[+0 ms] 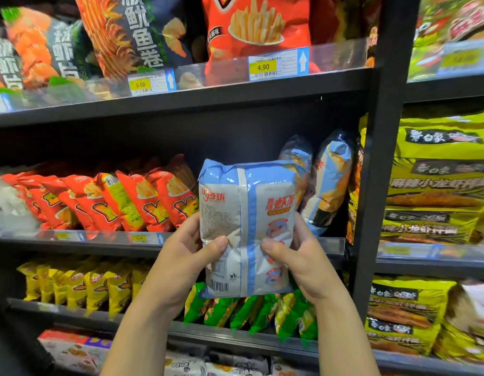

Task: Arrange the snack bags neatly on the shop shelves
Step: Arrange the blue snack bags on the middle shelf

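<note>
1. blue-and-white snack bag (246,229): centre of frame, upright, back seam and barcode facing the camera, held in front of the middle shelf (99,246).
2. left hand (178,256): clamped on the bag's lower left edge, thumb on the facing side, fingers behind.
3. right hand (303,261): clamped on the lower right edge in the same way.
4. two matching blue bags (327,183): standing on the shelf, just behind and right of the held bag.
5. red bags (143,202): leaning in a row to its left.

left hand (178,264) — bare | right hand (306,263) — bare | forearms (143,335): bare as far as visible
</note>
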The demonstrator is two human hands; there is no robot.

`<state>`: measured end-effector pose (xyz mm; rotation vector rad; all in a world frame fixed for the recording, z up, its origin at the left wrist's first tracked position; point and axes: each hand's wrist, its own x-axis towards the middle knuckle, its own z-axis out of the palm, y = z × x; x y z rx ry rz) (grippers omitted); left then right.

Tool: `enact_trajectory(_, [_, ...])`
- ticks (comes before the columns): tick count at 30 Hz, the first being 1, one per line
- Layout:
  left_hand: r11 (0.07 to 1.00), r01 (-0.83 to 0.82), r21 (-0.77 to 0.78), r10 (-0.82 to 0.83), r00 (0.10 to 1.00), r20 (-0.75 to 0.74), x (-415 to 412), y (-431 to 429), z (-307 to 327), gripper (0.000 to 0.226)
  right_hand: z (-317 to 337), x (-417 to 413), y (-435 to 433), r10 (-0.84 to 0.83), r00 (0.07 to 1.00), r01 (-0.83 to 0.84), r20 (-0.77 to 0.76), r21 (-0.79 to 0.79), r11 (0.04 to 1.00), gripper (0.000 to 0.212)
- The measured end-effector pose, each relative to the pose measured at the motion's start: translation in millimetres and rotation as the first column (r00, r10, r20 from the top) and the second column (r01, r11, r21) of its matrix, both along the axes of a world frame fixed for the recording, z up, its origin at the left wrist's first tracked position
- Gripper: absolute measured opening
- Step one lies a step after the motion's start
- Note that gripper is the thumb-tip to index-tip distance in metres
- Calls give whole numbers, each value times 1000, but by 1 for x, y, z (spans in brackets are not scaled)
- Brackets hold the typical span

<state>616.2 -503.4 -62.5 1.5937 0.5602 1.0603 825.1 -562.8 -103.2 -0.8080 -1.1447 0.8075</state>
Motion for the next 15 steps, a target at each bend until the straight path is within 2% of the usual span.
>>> enact_trajectory(2, [999, -34, -36, 35, 999, 17, 1, 0, 3, 46, 5, -1, 3, 18, 1000, -19, -22, -34, 999, 56])
enact_trajectory(10, [967, -87, -241, 104, 993, 57, 11, -2, 15, 47, 23, -5, 10, -3, 998, -8, -65, -169, 986, 18])
enact_trajectory(15, [962, -97, -254, 121, 989, 81, 14, 4, 18, 50, 17, -5, 9, 24, 963, -80, -267, -200, 977, 47])
